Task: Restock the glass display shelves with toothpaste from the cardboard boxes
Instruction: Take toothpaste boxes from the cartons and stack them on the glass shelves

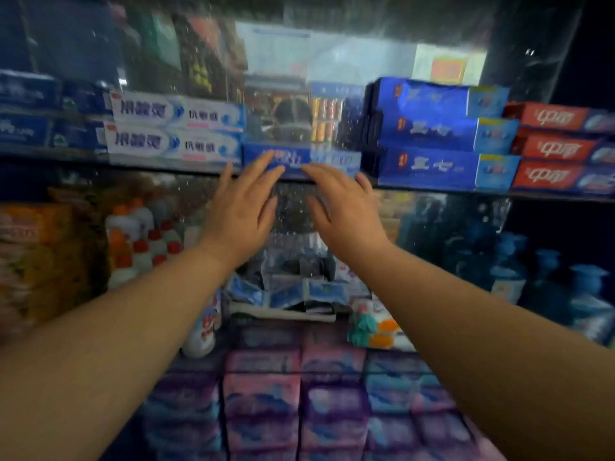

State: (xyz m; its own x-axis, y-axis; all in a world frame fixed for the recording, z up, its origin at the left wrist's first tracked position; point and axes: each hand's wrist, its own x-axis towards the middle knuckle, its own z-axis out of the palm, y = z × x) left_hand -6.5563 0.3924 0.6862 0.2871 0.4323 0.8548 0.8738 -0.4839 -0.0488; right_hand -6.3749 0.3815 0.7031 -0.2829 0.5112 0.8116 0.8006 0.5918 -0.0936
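Glass shelf (432, 191): two white toothpaste boxes (176, 131), three blue boxes (442, 134), three red boxes (562, 148). One blue toothpaste box (301, 161) between stacks; left hand (241, 211) and right hand (344, 211) flat-fingered, fingertips touching it.

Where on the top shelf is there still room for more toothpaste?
Free: above the single blue box under both hands, between the white stack and the blue stack. Crowded: the red stack at right and the far-left boxes.

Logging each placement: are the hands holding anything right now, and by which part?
Nothing is gripped. Both the left hand and right hand are open, fingers resting against the front face of the blue toothpaste box.
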